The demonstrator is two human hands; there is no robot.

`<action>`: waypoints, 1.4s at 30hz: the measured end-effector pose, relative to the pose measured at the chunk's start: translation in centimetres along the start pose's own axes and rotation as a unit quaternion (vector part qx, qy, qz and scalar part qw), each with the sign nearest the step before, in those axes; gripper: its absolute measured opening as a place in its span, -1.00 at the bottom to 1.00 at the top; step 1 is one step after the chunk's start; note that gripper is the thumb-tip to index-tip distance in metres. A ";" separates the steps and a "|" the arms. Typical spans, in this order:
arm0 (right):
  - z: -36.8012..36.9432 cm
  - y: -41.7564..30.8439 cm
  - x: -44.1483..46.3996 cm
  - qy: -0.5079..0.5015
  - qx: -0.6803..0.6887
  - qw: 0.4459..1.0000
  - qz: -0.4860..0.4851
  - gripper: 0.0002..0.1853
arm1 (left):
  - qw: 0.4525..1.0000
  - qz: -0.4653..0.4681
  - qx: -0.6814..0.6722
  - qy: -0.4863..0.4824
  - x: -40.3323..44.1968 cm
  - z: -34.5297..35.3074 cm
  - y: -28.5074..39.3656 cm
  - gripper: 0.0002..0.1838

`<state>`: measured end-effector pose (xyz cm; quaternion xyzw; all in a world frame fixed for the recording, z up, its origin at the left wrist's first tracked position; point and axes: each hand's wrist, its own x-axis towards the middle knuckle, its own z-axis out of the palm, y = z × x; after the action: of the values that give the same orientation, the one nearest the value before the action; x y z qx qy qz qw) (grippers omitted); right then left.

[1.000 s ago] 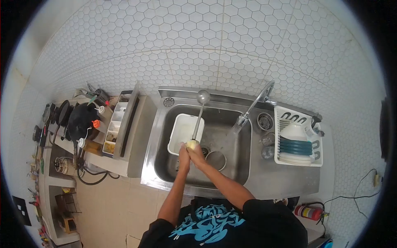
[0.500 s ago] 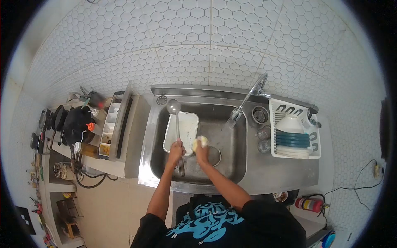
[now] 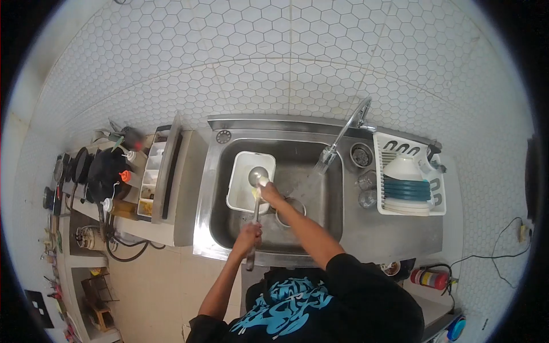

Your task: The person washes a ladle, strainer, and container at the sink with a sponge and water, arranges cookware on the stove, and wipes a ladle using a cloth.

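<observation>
My left hand (image 3: 247, 237) is closed round the handle of a metal ladle (image 3: 258, 176), whose bowl points away from me over a white tub (image 3: 240, 191). In my right hand (image 3: 270, 194) is a pale yellow sponge (image 3: 262, 182), held against the ladle just below its bowl. Both hands are over the steel sink (image 3: 309, 226). A round metal rim (image 3: 297, 204) shows in the sink, partly hidden by my right forearm. Water runs from the faucet (image 3: 344, 128) into the sink's right side.
Right of the sink are glasses (image 3: 368, 198), a metal cup (image 3: 361, 155) and a white dish rack (image 3: 439, 212) with plates and bowls. On the left counter stand squeeze bottles (image 3: 123, 208), a black pan (image 3: 104, 171) and a container of ingredients (image 3: 153, 177).
My left hand has drawn the ladle toward me. The sponge, on the ladle's handle at first and then apart from it, is now near the bowl with my right hand.
</observation>
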<state>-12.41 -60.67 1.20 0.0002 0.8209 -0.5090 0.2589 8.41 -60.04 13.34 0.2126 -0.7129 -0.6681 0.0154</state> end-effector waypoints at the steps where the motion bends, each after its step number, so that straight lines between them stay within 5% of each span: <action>1: -0.9 0.5 0.4 -0.099 -0.053 0.992 -0.065 -0.48 | 0.995 -0.052 -0.086 -0.006 0.0 -1.0 -0.3 -0.80; 2: -1.8 1.0 0.8 -0.197 -0.104 0.966 -0.130 -0.47 | 0.980 -0.102 -0.172 -0.010 0.1 -1.9 -0.5 -0.78; 4: -3.6 1.0 0.6 -0.214 -0.147 0.959 -0.111 -0.50 | 0.947 -0.162 -0.279 -0.009 -0.4 -2.7 1.0 -0.77; 6: -4.0 2.2 1.1 -0.033 -0.123 0.982 -0.140 -0.53 | 0.940 -0.171 -0.291 -0.041 -0.5 -2.4 1.6 -0.71; 10: -8.0 -4.6 -3.7 0.106 -0.186 0.960 -0.178 -0.59 | 0.930 -0.177 -0.318 -0.048 -0.4 -1.3 2.5 -0.69; 13: -9.2 -7.9 -5.2 0.262 -0.049 0.897 -0.352 -0.54 | 0.941 -0.173 -0.289 -0.038 -0.6 -0.6 3.9 -0.71; 16: -8.1 -7.0 -4.4 0.190 -0.223 0.838 -0.461 -0.69 | 0.948 -0.154 -0.276 -0.044 -0.6 0.2 3.9 -0.86; 18: -7.7 -6.1 -4.3 0.100 -0.239 0.847 -0.464 -0.83 | 0.971 -0.152 -0.185 0.014 -0.3 0.8 4.1 -0.89; 20: -6.8 -5.4 -4.4 -0.045 -0.256 0.912 -0.316 -0.88 | 0.987 -0.121 -0.080 0.063 -0.5 0.7 4.8 -0.88; 21: -7.5 -5.6 -5.4 -0.074 -0.310 0.861 -0.396 -0.88 | 0.989 -0.093 0.025 0.110 -0.7 0.7 5.0 -0.85; 22: -8.3 -5.8 -5.3 -0.075 -0.311 0.860 -0.397 -0.88 | 0.989 -0.092 0.024 0.112 -0.6 0.5 4.5 -0.85; 24: -10.0 -6.0 -4.8 -0.111 -0.399 0.770 -0.486 -0.83 | 0.986 -0.150 -0.050 0.054 -0.4 0.0 1.8 -0.80; 28: -9.5 -5.2 -3.5 -0.030 -0.361 0.763 -0.535 -0.75 | 0.995 -0.008 0.079 0.060 0.0 1.3 0.0 -0.78; 30: -8.8 -5.8 -4.2 -0.026 -0.130 0.830 -0.541 -0.68 | 0.987 -0.157 -0.028 -0.012 0.4 1.2 3.6 -0.68; 34: -9.6 -4.3 -2.8 -0.179 -0.201 0.833 -0.483 -0.67 | 0.988 -0.156 -0.016 -0.001 -0.8 0.7 5.3 -0.69; 36: -10.7 -4.6 -1.9 -0.230 -0.393 0.714 -0.532 -0.78 | 0.991 -0.133 -0.008 -0.010 -1.3 0.9 4.3 -0.69; 39: -10.6 -5.4 -1.8 -0.124 -0.455 0.664 -0.581 -0.75 | 0.990 -0.122 0.069 0.015 -0.8 1.7 2.4 -0.69; 42: -9.1 -5.5 -2.6 -0.011 -0.384 0.672 -0.633 -0.76 | 0.972 -0.040 0.212 0.095 -1.2 1.9 2.3 -0.71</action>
<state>-15.47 -55.01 10.07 -0.6247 0.7443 -0.1910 -0.1391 8.28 -57.82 15.67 0.3018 -0.8244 -0.4787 0.0112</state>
